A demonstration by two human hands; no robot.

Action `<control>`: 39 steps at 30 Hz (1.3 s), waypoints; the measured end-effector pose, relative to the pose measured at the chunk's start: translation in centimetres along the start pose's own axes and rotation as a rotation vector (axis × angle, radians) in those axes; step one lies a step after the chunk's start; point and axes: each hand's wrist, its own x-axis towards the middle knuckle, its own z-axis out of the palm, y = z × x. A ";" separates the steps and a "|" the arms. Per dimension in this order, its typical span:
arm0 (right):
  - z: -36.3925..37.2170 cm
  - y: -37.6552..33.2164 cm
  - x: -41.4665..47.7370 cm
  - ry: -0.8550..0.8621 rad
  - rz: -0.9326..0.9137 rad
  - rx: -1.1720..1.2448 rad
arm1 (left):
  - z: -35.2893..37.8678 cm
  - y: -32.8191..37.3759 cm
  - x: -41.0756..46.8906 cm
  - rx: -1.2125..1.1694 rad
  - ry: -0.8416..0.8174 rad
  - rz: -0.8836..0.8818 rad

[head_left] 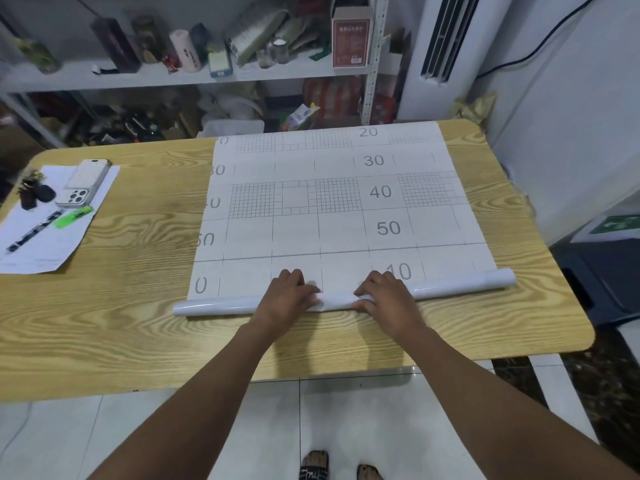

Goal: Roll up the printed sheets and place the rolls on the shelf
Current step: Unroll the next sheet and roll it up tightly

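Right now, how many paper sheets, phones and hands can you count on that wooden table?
Paper sheets: 2, the large printed grid sheet and the small white sheet
Phones: 1, the white smartphone
Hands: 2, left hand and right hand
Total: 5

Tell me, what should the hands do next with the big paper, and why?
Probably push the roll forward another turn. The left hand and right hand both grip its middle, only the near edge is wound up, and most of the printed sheet lies flat on the table.
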 end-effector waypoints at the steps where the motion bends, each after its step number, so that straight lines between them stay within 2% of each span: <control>1: 0.0 0.0 0.0 -0.001 0.000 -0.007 | 0.0 0.1 -0.1 -0.002 -0.021 0.007; 3: -0.1 0.0 0.1 -0.001 0.002 -0.010 | -0.2 0.3 -0.3 -0.096 -0.077 -0.038; 6: -0.3 0.0 0.2 0.005 0.013 0.009 | -0.7 0.1 -0.3 -0.249 -0.061 -0.081; 9: -0.5 -0.1 0.2 0.004 0.033 0.027 | -0.9 -0.4 -0.3 -0.168 -0.116 -0.013; 14: -0.8 -0.4 0.1 0.003 0.043 0.042 | -0.6 -1.0 -0.6 -0.028 -0.067 0.122; 19: -0.8 -0.6 -0.3 -0.023 0.057 0.029 | -0.9 -1.1 -0.6 0.005 -0.105 0.162; 25: -0.7 -0.3 -0.9 -0.078 0.049 -0.082 | -1.7 -0.3 -0.9 -0.083 -0.316 0.045; 31: -0.4 -0.1 -1.3 -0.045 0.054 -0.044 | -2.0 -0.3 -0.9 -0.097 -0.308 0.009; 39: -0.4 0.0 -2.2 -0.059 0.045 -0.119 | -1.4 -0.9 -1.6 -0.207 -0.273 -0.093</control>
